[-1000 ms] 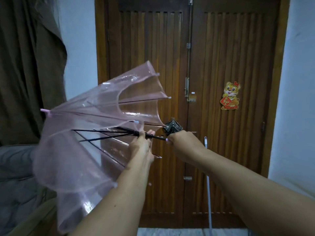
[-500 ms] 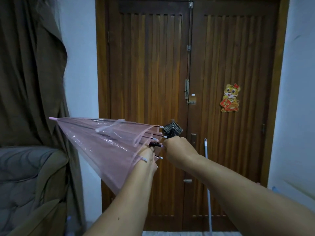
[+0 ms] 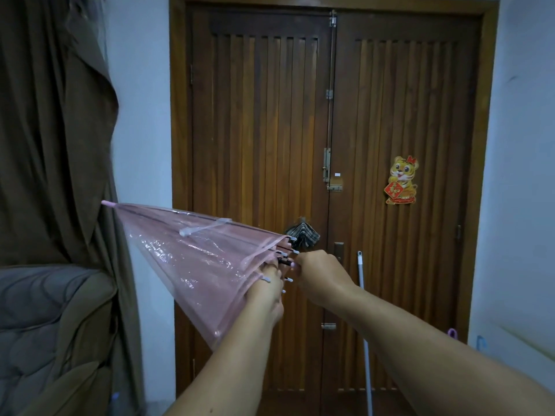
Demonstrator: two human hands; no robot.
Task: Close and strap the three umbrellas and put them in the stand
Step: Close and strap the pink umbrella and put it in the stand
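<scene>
A clear pink umbrella (image 3: 195, 253) is held out level in front of me, its canopy folded down into a loose cone with the tip pointing left. Its white strap (image 3: 204, 227) lies loose on top of the canopy. My left hand (image 3: 267, 288) grips the umbrella at the rib ends, partly under the plastic. My right hand (image 3: 321, 271) is curled round the handle end just to the right, which it hides. A checked cloth bundle (image 3: 303, 234) shows behind the rib tips; I cannot tell what it is. No stand is in view.
A brown double door (image 3: 330, 190) with a tiger sticker (image 3: 401, 181) fills the wall ahead. A white pole (image 3: 365, 331) leans against it. A dark curtain (image 3: 54, 130) and a grey padded chair (image 3: 45, 325) are at the left. A pale surface edge (image 3: 528, 340) is at the right.
The umbrella's canopy has collapsed from spread open to a folded cone. My left hand slid along the shaft toward my right hand and now sits at the rib ends.
</scene>
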